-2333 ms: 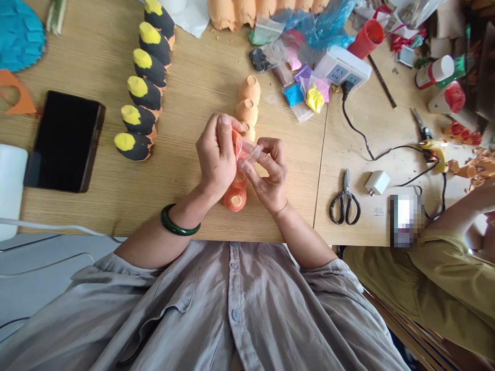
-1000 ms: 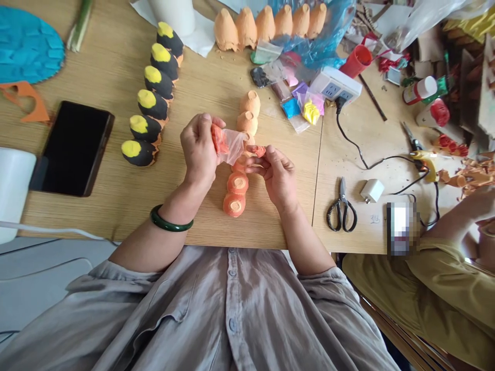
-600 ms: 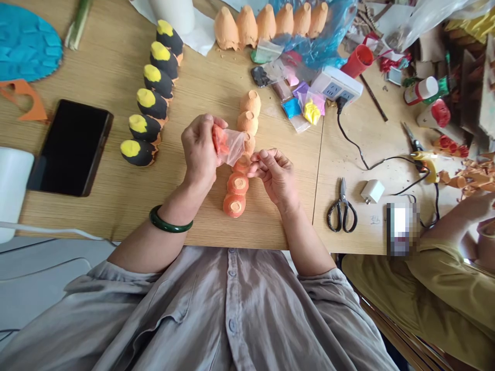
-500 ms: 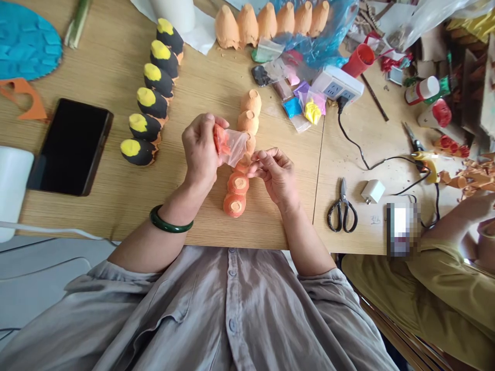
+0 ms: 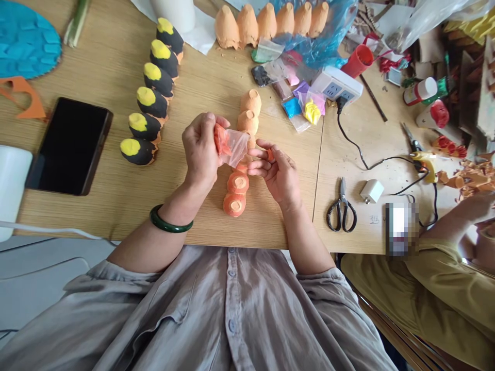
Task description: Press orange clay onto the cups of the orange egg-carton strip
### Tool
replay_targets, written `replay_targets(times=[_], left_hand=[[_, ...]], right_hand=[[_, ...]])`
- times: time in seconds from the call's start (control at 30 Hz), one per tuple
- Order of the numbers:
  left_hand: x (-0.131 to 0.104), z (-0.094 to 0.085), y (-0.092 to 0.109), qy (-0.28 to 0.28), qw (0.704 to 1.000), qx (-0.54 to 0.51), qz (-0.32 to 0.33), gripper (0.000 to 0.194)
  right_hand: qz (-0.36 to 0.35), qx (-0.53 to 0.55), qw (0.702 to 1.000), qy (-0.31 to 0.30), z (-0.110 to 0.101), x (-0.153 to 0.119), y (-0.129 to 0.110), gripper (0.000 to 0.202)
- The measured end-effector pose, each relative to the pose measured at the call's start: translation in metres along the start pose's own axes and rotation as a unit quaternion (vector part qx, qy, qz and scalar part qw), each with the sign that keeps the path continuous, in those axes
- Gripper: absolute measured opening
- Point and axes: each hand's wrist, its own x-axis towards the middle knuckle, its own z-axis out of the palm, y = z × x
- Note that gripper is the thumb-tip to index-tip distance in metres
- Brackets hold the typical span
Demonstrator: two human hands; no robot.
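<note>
My left hand (image 5: 201, 149) is closed on a small clear plastic bag (image 5: 236, 146) with soft orange-red clay inside it. Pinched at the thumb of my right hand (image 5: 279, 175) is a small lump of the same orange-red clay (image 5: 269, 154); its other fingers reach toward the bag. Under both hands runs an upright row of joined egg-carton cones (image 5: 248, 121). The nearest cones (image 5: 237, 183) are coated orange-red around their pale tops, while the far ones are bare light orange. The bag and fingers hide the row's middle.
Left stands a row of black cones with yellow tops (image 5: 153, 96), beside a black tablet (image 5: 69, 147). Farther back are bare cones (image 5: 268, 21), colored clay packets (image 5: 292, 107) and a power strip (image 5: 336, 85). Black-handled scissors (image 5: 342, 208) lie right, near a co-worker's arm (image 5: 460, 221).
My right hand has turned and shifted slightly right, its fingers spreading from a pinch beside the bag, and the orange-red lump now shows in it. My left hand holds its place.
</note>
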Motion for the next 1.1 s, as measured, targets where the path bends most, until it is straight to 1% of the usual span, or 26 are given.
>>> replay_targets(times=[0.07, 0.13, 0.23, 0.33, 0.4, 0.5, 0.6, 0.73, 0.8, 0.93, 1.03, 1.1], left_hand=[[-0.002, 0.000, 0.002, -0.008, 1.000, 0.000, 0.000, 0.065], [-0.002, -0.001, 0.004, -0.017, 1.000, 0.001, 0.003, 0.064], [0.000, -0.005, 0.000, -0.018, 1.000, 0.006, 0.006, 0.069], [0.005, -0.010, -0.008, -0.050, 0.999, 0.017, -0.003, 0.067], [0.007, -0.014, -0.012, -0.076, 0.997, 0.023, -0.010, 0.064], [0.005, -0.016, -0.010, -0.086, 0.996, 0.023, -0.030, 0.062], [0.003, -0.015, -0.006, -0.081, 0.996, 0.017, -0.041, 0.060], [0.002, -0.013, -0.004, -0.081, 0.996, 0.014, -0.045, 0.060], [0.002, -0.012, -0.005, -0.085, 0.995, 0.014, -0.043, 0.061], [0.001, -0.011, -0.003, -0.068, 0.997, 0.021, -0.028, 0.063], [0.002, -0.013, -0.002, -0.067, 0.997, 0.032, -0.017, 0.068], [0.004, -0.016, -0.004, -0.077, 0.995, 0.056, -0.007, 0.072]], right_hand=[[0.003, 0.012, 1.000, -0.008, 0.000, 0.001, 0.000, 0.049], [0.010, 0.027, 1.000, -0.012, 0.001, 0.003, 0.001, 0.054], [0.041, 0.027, 0.999, 0.007, 0.001, 0.005, 0.000, 0.055], [0.064, 0.011, 0.997, 0.035, 0.001, 0.006, -0.002, 0.057], [0.071, 0.008, 0.996, 0.044, 0.000, 0.006, -0.003, 0.060], [0.081, 0.021, 0.995, 0.044, -0.005, 0.007, -0.003, 0.064], [0.081, 0.026, 0.996, 0.041, -0.012, 0.009, 0.000, 0.059], [0.044, 0.021, 0.999, 0.024, -0.023, 0.016, 0.005, 0.052], [0.025, 0.016, 0.999, 0.020, -0.028, 0.019, 0.006, 0.053], [0.013, -0.012, 1.000, 0.025, -0.034, 0.023, 0.006, 0.056], [0.007, -0.034, 0.999, 0.029, -0.032, 0.021, 0.006, 0.041], [0.008, -0.010, 0.999, 0.039, -0.028, 0.019, 0.006, 0.028]])
